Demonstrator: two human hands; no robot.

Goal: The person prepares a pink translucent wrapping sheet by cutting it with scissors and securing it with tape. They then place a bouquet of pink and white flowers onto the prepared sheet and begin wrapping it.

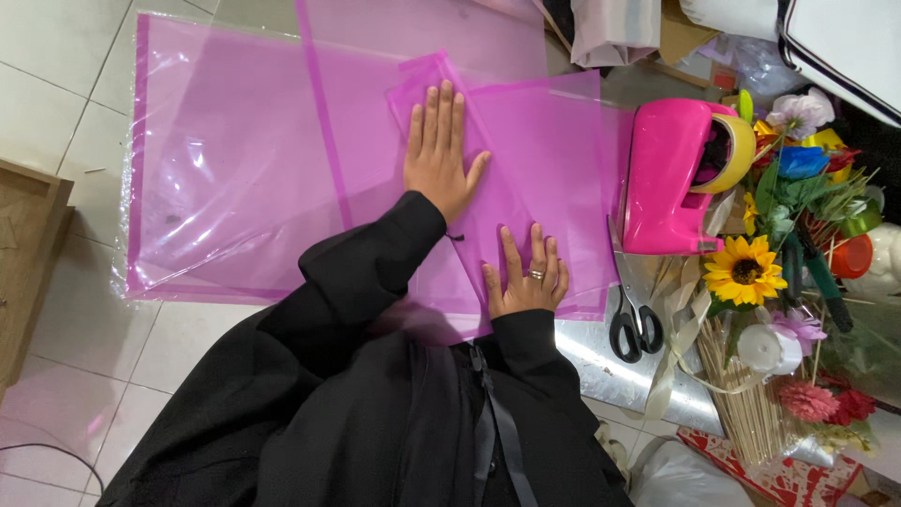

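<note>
The folded sheet of pink translucent wrapping film (526, 178) lies flat on the tiled floor (56, 94), on top of a larger spread of the same pink film (225, 169) that reaches away to the left; the left hand (439, 155) presses on its upper part, palm down, fingers straight and close together, clamped on nothing; the right hand (526, 277), a ring on one finger, rests flat on the lower edge nearer the body, fingers slightly apart, likewise gripping nothing; both sleeves are black. As far as can be judged, the sheet is already laid out and doubled over and is being smoothed or held down; nothing is yet cut, taped or wrapped. Just to the right of the sheet lie black-handled scissors (631, 319), untouched, and a pink tape dispenser (671, 178) with a yellow roll; beyond these stands a cluster of artificial flowers (798, 169), a sunflower (744, 270) among them, with a bundle of thin wooden sticks (741, 394) below; a wooden board edge (23, 253) shows at far left.
</note>
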